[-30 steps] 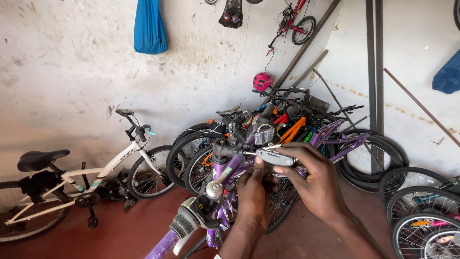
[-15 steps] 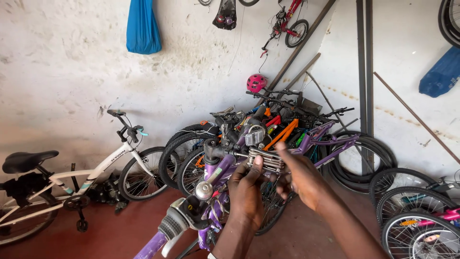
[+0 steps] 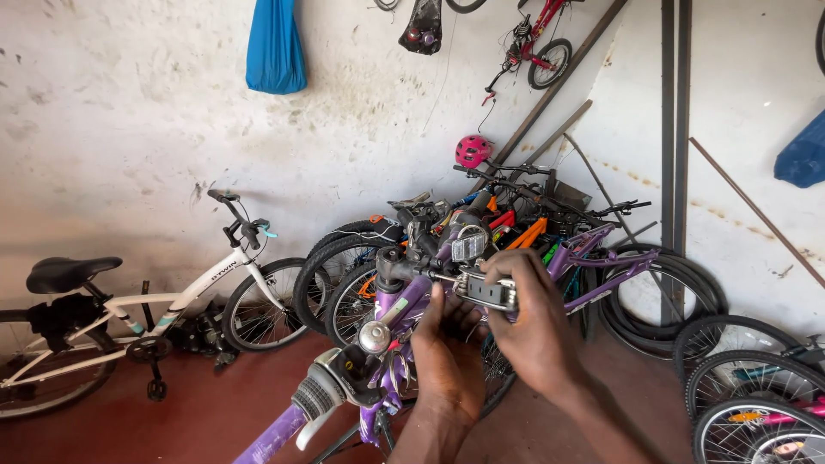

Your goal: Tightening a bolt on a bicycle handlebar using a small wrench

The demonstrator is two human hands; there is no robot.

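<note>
The right hand [image 3: 528, 331] is curled around a small grey gear shifter [image 3: 488, 292] on the purple handlebar [image 3: 404, 314], with its fingers folded over the top of it. The left hand [image 3: 449, 357] is just beside it on the left, open, with its fingers pointing up and its fingertips touching the underside of the shifter and the bar. So the shifter sits between the two hands, a bit above the left one and under the right fingers.

On the same bar, nearer and to the left, are a round silver bell [image 3: 375, 337] and a grey rubber grip [image 3: 318, 397]. A small clear reflector [image 3: 469, 247] stands just above the shifter.

Behind the bar, a heap of bikes [image 3: 516, 223] leans on the far wall, some purple, some orange. A pink helmet [image 3: 472, 150] sits on top of the heap. To the far left stands a white bike [image 3: 185, 301] with a black seat. It has dark letters on its slanted tube.

High on the wall hangs a blue bag [image 3: 275, 47], long and floppy. A small red bike [image 3: 537, 43] hangs up there too, more to the right. Black tyres [image 3: 679, 288] lean at the right wall, and more wheels [image 3: 756, 395] are in the near right corner.
</note>
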